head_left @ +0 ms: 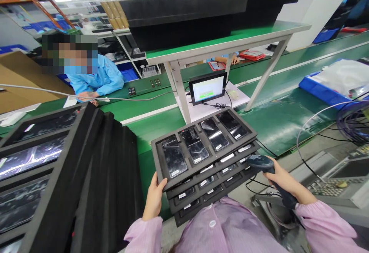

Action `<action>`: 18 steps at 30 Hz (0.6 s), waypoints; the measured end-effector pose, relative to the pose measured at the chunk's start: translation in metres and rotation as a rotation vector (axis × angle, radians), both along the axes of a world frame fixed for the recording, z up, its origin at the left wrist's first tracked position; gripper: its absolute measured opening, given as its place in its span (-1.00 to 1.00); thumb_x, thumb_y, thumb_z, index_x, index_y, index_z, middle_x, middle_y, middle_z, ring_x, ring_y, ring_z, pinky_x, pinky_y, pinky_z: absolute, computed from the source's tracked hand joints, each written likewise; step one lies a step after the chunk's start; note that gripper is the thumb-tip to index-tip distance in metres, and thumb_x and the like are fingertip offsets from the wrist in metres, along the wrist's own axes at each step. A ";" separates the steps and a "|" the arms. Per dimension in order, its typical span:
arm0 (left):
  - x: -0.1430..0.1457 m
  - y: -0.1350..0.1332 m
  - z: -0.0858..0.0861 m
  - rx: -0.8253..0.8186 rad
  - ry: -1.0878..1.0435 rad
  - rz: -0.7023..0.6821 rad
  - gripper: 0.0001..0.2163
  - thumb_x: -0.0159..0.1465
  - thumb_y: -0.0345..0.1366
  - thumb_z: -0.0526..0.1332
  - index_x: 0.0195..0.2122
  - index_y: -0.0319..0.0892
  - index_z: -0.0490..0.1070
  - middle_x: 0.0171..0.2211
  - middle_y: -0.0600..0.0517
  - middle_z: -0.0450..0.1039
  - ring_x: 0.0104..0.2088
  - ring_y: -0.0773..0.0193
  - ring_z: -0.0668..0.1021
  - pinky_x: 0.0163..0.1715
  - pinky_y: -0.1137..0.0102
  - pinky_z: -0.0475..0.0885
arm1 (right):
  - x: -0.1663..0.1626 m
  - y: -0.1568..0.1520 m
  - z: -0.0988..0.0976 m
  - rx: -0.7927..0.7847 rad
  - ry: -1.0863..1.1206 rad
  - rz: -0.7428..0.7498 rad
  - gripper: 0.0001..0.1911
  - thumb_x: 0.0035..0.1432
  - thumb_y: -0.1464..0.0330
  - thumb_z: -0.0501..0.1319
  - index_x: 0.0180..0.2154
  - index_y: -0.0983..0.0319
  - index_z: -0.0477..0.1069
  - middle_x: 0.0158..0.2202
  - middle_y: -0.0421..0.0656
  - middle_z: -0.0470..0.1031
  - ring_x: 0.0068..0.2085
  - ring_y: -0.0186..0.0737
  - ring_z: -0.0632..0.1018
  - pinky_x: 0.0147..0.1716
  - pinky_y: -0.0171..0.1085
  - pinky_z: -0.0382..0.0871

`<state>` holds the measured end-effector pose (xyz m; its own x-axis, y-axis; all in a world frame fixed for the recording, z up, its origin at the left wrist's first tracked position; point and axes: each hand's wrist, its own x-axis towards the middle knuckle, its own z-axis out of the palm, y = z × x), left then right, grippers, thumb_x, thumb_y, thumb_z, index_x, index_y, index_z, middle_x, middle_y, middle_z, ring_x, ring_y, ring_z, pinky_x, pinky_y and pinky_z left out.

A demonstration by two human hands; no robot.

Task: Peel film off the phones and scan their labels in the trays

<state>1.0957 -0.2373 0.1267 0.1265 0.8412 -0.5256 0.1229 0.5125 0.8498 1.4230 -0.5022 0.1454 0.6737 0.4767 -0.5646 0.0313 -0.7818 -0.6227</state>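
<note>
My left hand [154,197] grips the near left corner of a black foam tray [158,161], thumb over its rim. Dark phone-like screens [173,157] with small white labels lie in the tray's slots. Beneath it, more foam trays fan out toward me, also holding labelled screens. In my right hand [278,174] is a dark handheld barcode scanner [261,162], its head just off the stack's right side. My fingers wrap round its handle.
Tall black foam trays [115,176] are stacked at left. A small monitor [209,88] stands under a green-topped table [230,39]. A co-worker in blue [100,74] sits across the green bench. Right are a blue bin [317,91], cables [350,124] and metal equipment [343,172].
</note>
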 end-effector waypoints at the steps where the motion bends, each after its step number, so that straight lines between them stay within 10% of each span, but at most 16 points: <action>1: 0.000 0.000 0.001 0.000 0.004 -0.001 -0.54 0.07 -0.40 0.25 0.05 -0.17 0.36 0.05 -0.05 0.42 0.07 0.13 0.44 0.07 0.32 0.32 | 0.001 0.000 -0.002 0.000 0.005 0.004 -0.18 0.01 0.44 0.08 0.29 0.34 -0.17 -0.76 -0.38 0.24 -0.71 -0.28 0.32 -0.66 -0.36 0.22; 18: -0.001 0.001 -0.001 -0.008 -0.023 0.006 -0.49 0.05 -0.39 0.25 0.08 -0.20 0.33 0.06 -0.05 0.41 0.08 0.12 0.44 0.08 0.31 0.32 | -0.003 -0.023 -0.022 -0.051 0.018 -0.007 -0.13 -0.10 0.45 0.10 0.26 0.40 -0.14 -0.73 -0.40 0.25 -0.69 -0.28 0.35 -0.67 -0.35 0.22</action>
<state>1.0951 -0.2362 0.1254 0.1340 0.8376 -0.5296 0.1003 0.5202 0.8482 1.4197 -0.5254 0.1235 0.6665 0.4426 -0.5999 0.0151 -0.8125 -0.5827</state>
